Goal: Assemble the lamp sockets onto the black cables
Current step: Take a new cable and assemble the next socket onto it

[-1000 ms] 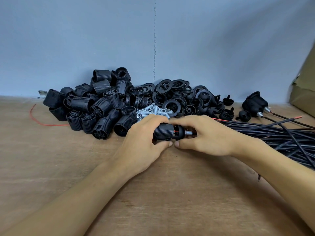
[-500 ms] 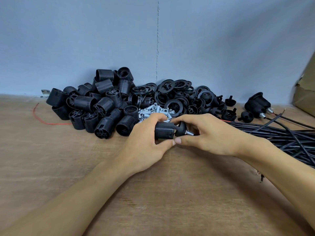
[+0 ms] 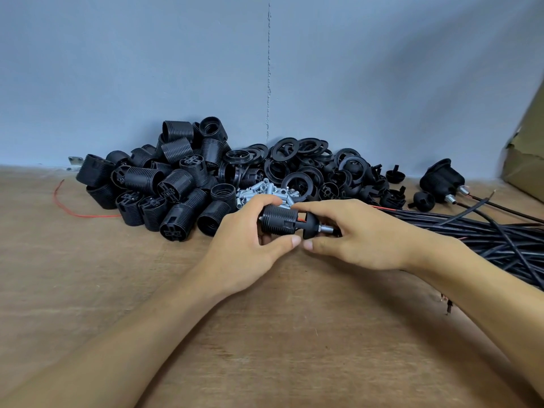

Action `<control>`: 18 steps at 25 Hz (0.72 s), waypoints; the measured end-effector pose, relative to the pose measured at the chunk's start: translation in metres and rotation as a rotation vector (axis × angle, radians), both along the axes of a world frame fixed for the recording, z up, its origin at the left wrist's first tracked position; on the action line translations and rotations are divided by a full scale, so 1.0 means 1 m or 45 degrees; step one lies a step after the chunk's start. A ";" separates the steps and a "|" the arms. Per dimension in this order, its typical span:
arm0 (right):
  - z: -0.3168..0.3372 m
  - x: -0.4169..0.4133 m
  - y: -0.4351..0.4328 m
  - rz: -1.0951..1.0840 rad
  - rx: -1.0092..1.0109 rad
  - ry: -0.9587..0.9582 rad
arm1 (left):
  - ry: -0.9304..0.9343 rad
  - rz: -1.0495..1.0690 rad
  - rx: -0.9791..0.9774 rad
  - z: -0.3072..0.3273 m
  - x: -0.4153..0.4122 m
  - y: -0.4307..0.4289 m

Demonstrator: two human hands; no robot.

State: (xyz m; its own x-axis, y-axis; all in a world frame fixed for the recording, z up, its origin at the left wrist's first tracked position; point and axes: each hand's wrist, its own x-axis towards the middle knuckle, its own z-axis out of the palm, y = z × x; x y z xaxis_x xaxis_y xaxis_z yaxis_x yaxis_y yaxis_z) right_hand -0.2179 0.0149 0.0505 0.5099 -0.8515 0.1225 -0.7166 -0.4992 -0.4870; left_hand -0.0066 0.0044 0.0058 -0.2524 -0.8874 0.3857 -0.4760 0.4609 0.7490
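Fingers (image 3: pixel 259 201) of the left hand (image 3: pixel 244 251) curl round a ribbed socket body (image 3: pixel 278 222); the right hand (image 3: pixel 362 240) pinches its domed cap (image 3: pixel 310 226), near bundled cables (image 3: pixel 485 234).

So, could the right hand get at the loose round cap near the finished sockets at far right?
Probably, once it lets go: the right hand pinches the domed cap on the cable end. The loose cap lies uncovered past the cable bundle, with only low cables between.

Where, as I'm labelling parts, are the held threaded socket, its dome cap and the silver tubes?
Threaded socket (image 3: pixel 278 221): head view, on its ribbed side wall.
Dome cap (image 3: pixel 311 228): head view, on its rounded black shell.
Silver tubes (image 3: pixel 254 193): head view, middle of the loose pile.
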 end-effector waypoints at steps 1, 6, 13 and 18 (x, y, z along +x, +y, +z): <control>0.000 0.001 0.000 -0.004 -0.003 0.010 | -0.015 -0.002 -0.006 0.000 0.000 0.001; -0.002 0.005 0.003 0.016 -0.037 0.042 | -0.060 -0.034 0.005 0.002 -0.001 0.001; -0.008 0.010 0.004 0.016 -0.127 0.045 | -0.108 0.014 0.031 0.001 -0.009 0.004; -0.023 0.019 0.007 -0.035 -0.260 0.012 | -0.087 0.142 0.062 -0.001 -0.018 0.003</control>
State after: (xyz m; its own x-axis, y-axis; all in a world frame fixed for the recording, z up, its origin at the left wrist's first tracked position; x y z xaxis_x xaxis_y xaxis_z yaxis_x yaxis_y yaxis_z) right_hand -0.1987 0.0215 0.0278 0.4889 -0.8229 0.2896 -0.7354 -0.5673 -0.3706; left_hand -0.0244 0.0069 0.0046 -0.1753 -0.9288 0.3266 -0.5727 0.3660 0.7335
